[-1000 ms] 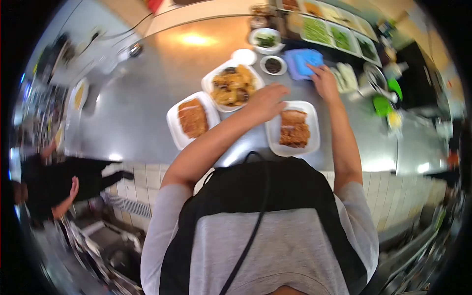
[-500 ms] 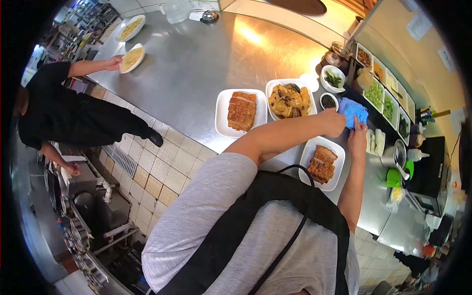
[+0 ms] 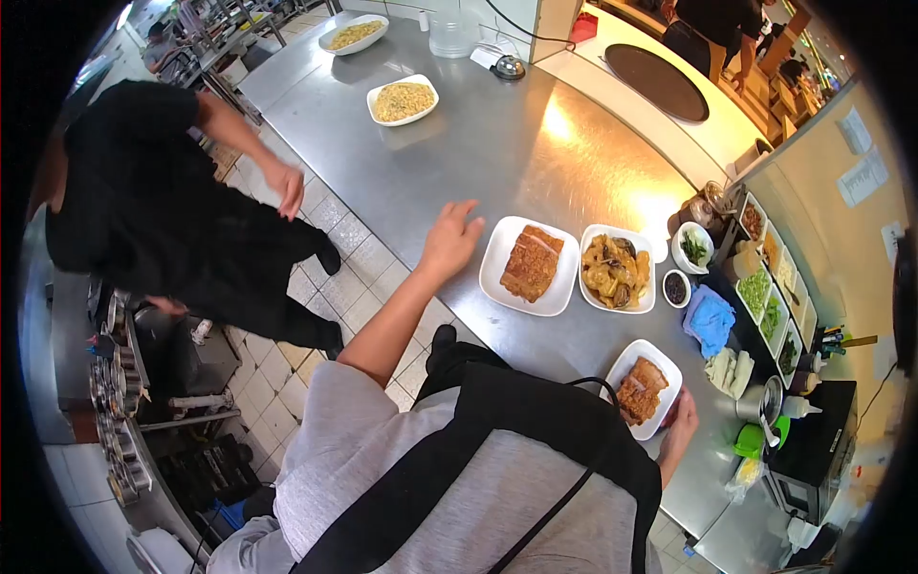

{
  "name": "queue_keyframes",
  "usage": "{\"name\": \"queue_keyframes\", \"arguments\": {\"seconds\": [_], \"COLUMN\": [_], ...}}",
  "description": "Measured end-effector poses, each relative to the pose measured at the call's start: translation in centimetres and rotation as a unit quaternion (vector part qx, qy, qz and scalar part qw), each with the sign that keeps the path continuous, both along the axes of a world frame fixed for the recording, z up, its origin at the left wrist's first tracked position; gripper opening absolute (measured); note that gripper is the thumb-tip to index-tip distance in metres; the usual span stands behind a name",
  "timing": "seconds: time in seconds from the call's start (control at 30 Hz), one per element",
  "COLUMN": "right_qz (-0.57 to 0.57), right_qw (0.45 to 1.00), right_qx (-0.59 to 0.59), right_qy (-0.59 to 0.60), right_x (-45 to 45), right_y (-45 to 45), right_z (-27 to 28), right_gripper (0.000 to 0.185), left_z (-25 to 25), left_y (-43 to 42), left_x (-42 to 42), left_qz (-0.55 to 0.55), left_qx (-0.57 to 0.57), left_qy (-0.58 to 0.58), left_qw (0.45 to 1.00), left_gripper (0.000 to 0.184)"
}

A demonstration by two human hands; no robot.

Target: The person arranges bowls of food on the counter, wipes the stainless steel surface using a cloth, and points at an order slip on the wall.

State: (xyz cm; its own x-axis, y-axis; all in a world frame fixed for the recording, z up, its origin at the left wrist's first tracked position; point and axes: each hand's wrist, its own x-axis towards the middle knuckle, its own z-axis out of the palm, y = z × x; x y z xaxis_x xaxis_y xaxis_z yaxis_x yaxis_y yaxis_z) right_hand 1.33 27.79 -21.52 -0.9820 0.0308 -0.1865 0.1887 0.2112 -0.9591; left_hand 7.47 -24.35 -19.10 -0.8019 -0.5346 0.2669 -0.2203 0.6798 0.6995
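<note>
My left hand (image 3: 453, 239) is open above the counter's near edge, its fingers apart and holding nothing. To its right a white plate (image 3: 491, 285) carries a slab of crispy browned meat (image 3: 532, 264). Beside that, a square white dish (image 3: 586, 298) holds a saucy yellow-brown food (image 3: 614, 272). My right hand (image 3: 679, 427) is closed at the right rim of another white plate (image 3: 630, 358), with cut crispy meat (image 3: 642, 390) on it. Something reddish shows between hand and plate, too small to name. A crumpled blue cloth (image 3: 710, 320) lies farther up the counter.
A co-worker in black (image 3: 163, 191) stands left of the steel counter (image 3: 430, 163). Two dishes of yellow food, one a near dish (image 3: 404, 101), stand at the far end. Ingredient trays (image 3: 755, 292), a small dark-sauce bowl (image 3: 676, 288) and a bowl of greens (image 3: 692, 248) line the right.
Both my hands have left the blue cloth: the left swung out leftward, the right came down to the plate rim. The co-worker's hand has released the yellow-food dish. My view has shifted.
</note>
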Motion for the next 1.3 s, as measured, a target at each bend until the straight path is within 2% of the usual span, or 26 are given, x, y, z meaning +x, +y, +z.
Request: {"name": "queue_keyframes", "arguments": {"seconds": [0.07,0.13,0.23,0.33,0.47,0.57,0.6,0.67,0.7,0.8,0.83,0.9,1.0,1.07,1.3], "right_qz": [-0.003,-0.004,-0.022,-0.042,-0.079,-0.103,-0.110,-0.171,-0.199,-0.247,-0.289,-0.303,-0.313,-0.312,-0.356], "right_qw": [0.999,1.000,0.999,0.996,0.996,0.993,0.992,0.984,0.976,0.963,0.950,0.942,0.930,0.924,0.916], "right_qx": [-0.003,0.020,0.025,0.023,0.033,0.055,0.060,-0.020,-0.060,-0.053,-0.033,-0.017,0.053,0.104,0.014], "right_qy": [-0.045,-0.022,-0.041,-0.072,-0.028,-0.001,0.008,0.047,0.065,0.093,0.113,0.145,0.187,0.195,0.183], "right_x": [1.7,2.7,3.7,4.7,5.7,6.0,5.9,6.2,6.3,6.5,6.4,5.6,6.1,5.4,4.6], "right_y": [-1.0,-1.6,-2.3,-2.2,-2.9,-2.7,-2.6,-4.2,-5.0,-4.4,-4.9,-3.3,-2.8,-2.2,-1.2], "right_z": [0.6,0.5,1.2,1.4,0.5,-0.5,-1.0,-0.5,-0.4,-0.6,-0.8,-2.8,-3.5,-3.6,-4.5], "right_gripper": [0.038,0.039,0.039,0.040,0.042,0.043,0.043,0.044,0.045,0.046,0.038,0.033,0.034,0.035,0.032], "left_z": [-0.8,-0.5,-2.2,-1.5,-2.0,-2.4,-2.4,-2.1,-3.1,-4.4,-4.5,-3.4,-2.0,-2.2,-2.7], "left_y": [-0.8,-0.1,1.0,0.6,-2.2,-5.7,-6.9,-9.4,-11.4,-17.2,-18.8,-21.5,-24.6,-25.5,-30.6], "left_x": [0.4,0.5,-0.7,-1.3,-2.4,-3.0,-3.2,-3.2,-3.4,-4.0,-4.1,-4.9,-6.8,-7.7,-8.9], "left_qz": [-0.015,-0.054,-0.111,-0.117,-0.112,-0.110,-0.098,-0.069,-0.045,0.020,0.053,0.113,0.137,0.144,0.172], "left_qx": [0.154,0.343,0.302,0.170,0.170,0.237,0.327,0.499,0.528,0.561,0.552,0.530,0.504,0.502,0.501], "left_qy": [-0.075,-0.154,-0.041,-0.070,-0.091,-0.058,-0.050,-0.033,-0.023,0.081,0.091,0.114,0.191,0.188,0.086], "left_qw": [0.985,0.925,0.946,0.976,0.975,0.963,0.939,0.863,0.848,0.824,0.827,0.832,0.831,0.832,0.844], "left_gripper": [0.037,0.038,0.035,0.033,0.034,0.034,0.034,0.033,0.038,0.042,0.043,0.045,0.040,0.037,0.032]}}
